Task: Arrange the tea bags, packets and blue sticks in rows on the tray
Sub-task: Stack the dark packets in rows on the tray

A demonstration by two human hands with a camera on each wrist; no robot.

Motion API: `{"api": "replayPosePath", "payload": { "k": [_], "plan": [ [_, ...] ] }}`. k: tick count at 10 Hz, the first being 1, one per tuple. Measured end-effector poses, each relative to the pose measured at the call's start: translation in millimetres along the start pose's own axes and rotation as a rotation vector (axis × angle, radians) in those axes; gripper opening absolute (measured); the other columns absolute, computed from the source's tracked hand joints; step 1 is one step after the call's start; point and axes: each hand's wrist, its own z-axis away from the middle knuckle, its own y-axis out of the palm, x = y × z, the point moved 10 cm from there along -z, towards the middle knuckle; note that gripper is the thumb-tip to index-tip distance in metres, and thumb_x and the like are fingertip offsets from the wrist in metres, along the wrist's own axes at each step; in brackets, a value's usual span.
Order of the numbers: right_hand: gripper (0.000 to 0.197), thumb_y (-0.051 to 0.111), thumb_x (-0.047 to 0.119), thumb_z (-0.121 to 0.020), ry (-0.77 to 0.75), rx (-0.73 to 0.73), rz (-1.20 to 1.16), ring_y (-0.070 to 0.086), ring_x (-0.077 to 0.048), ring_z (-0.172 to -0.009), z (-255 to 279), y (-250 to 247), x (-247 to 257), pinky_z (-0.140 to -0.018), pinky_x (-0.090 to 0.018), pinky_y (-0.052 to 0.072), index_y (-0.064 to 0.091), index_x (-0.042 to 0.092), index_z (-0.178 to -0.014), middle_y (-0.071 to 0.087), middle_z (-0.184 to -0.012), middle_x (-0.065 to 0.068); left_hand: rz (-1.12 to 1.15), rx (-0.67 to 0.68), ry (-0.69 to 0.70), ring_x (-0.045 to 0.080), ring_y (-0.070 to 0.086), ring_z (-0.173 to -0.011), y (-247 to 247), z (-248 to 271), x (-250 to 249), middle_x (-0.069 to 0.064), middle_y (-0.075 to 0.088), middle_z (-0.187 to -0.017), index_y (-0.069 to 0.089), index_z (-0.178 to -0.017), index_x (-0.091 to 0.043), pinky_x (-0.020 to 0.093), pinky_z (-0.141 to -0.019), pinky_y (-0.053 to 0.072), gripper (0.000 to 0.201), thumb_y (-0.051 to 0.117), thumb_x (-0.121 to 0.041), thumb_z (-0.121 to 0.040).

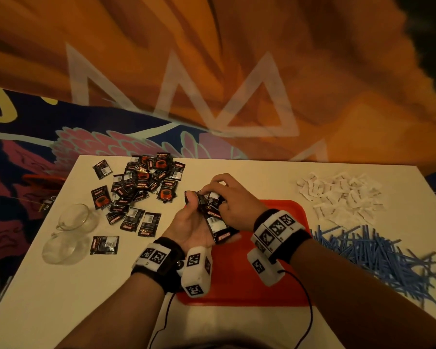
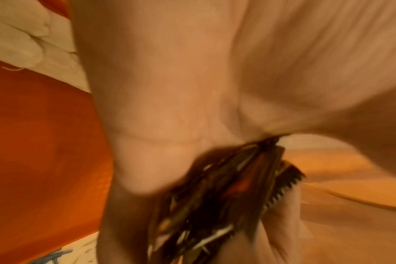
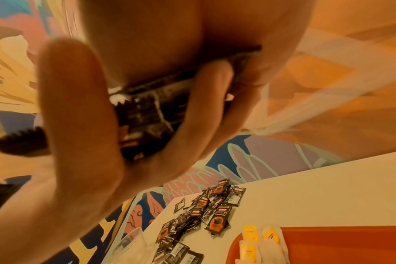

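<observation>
Early stage; both hands, left and right, grip a stack of black coffee packets above the red plastic tray; few yellow-tagged tea bags already on it; blue sticks heaped on the white counter.

You have one red tray at 6 o'clock on one white table, with two clear glass cups at 9 o'clock. Loose black packets at 11 o'clock number roughly twenty-five to thirty, overlap preventing an exact count; your two hands, left hand and right hand, share one further stack of packets, several, edges too blurred to count. White tea bags at 2 o'clock: several dozen, uncountable; four or so more show on the tray in the right wrist view; blue sticks at 3 o'clock: well over a hundred, tangled.
</observation>
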Motion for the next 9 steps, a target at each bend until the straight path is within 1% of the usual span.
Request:
{"api": "replayPosePath", "payload": {
  "k": [1,2,3,4,5,6,7,8,9],
  "plan": [
    [0.049,0.043,-0.006,-0.081,-0.022,-0.026,0.034,0.045,-0.017,-0.114,4,-8,3,-0.097,-0.03,0.045,0.063,0.021,-0.118,0.039,-0.135,0.001,0.115,-0.031,0.064,0.044,0.06,-0.118,3,0,-1,0.02,0.059,-0.136,0.068,-0.127,-0.01,0.067,-0.089,0.048,0.106,0.066,-0.085,-0.051],
    [0.047,0.043,-0.004,-0.08,-0.013,-0.037,0.049,0.044,-0.018,-0.116,6,-13,1,-0.099,-0.034,0.044,0.064,0.021,-0.114,0.04,-0.133,0.002,0.133,-0.136,0.006,0.042,0.061,-0.116,-2,-1,7,0.018,0.06,-0.136,0.066,-0.129,-0.012,0.069,-0.092,0.044,0.111,0.04,-0.097,-0.063],
    [0.045,0.043,-0.002,-0.079,-0.02,-0.04,0.085,0.044,-0.02,-0.117,10,-15,-2,-0.1,-0.038,0.043,0.063,0.021,-0.112,0.04,-0.134,0.003,-0.48,-0.455,-0.275,0.034,0.048,-0.128,-13,6,7,0.008,0.054,-0.139,0.049,-0.137,-0.025,0.067,-0.106,0.03,0.086,0.029,-0.088,-0.081],
    [0.042,0.042,-0.001,-0.078,-0.013,-0.048,0.08,0.043,-0.021,-0.118,14,-15,-6,-0.102,-0.038,0.043,0.062,0.017,-0.11,0.041,-0.133,0.001,0.341,-0.206,0.008,0.041,0.067,-0.104,4,-7,5,0.022,0.066,-0.121,0.062,-0.122,-0.01,0.064,-0.083,0.052,0.067,0.038,-0.065,-0.093],
    [0.043,0.044,-0.006,-0.079,0.024,-0.096,-0.019,0.045,-0.017,-0.12,16,-19,-11,-0.101,-0.016,0.036,0.064,0.013,-0.112,0.044,-0.13,-0.002,0.347,-0.184,0.016,0.036,0.072,-0.086,-9,-15,7,0.018,0.072,-0.105,0.078,-0.092,-0.006,0.056,-0.073,0.058,0.056,0.042,-0.05,-0.095],
    [0.044,0.047,-0.007,-0.083,0.087,-0.235,-0.129,0.046,-0.013,-0.119,18,-33,-16,-0.095,-0.002,0.028,0.063,0.013,-0.118,0.049,-0.127,-0.004,0.094,-0.287,0.056,0.033,0.072,-0.089,-7,-10,1,0.017,0.072,-0.108,0.08,-0.094,-0.006,0.05,-0.076,0.057,0.046,0.048,-0.039,-0.091],
    [0.046,0.048,-0.003,-0.087,0.168,-0.321,-0.173,0.049,-0.012,-0.112,19,-39,-24,-0.093,-0.013,0.033,0.056,0.019,-0.127,0.052,-0.126,-0.003,0.045,-0.27,0.107,0.032,0.072,-0.085,-1,-11,-6,0.018,0.073,-0.104,0.073,-0.105,-0.002,0.045,-0.074,0.058,0.035,0.051,-0.02,-0.086],
    [0.044,0.047,0.0,-0.089,0.204,-0.368,-0.211,0.054,-0.018,-0.105,21,-39,-26,-0.086,-0.024,0.042,0.048,0.024,-0.126,0.056,-0.118,-0.003,0.05,-0.264,0.16,0.033,0.067,-0.095,-2,-10,-13,0.017,0.069,-0.114,0.061,-0.127,-0.01,0.045,-0.081,0.054,0.048,0.043,-0.01,-0.082],
    [0.036,0.045,0.002,-0.091,0.222,-0.356,-0.232,0.059,-0.022,-0.102,21,-32,-25,-0.085,-0.033,0.049,0.043,0.024,-0.121,0.059,-0.115,-0.002,0.1,-0.231,0.206,0.031,0.066,-0.099,4,-13,-17,0.014,0.068,-0.115,0.064,-0.117,-0.018,0.044,-0.085,0.052,0.035,0.047,-0.023,-0.087]
  ]
}}
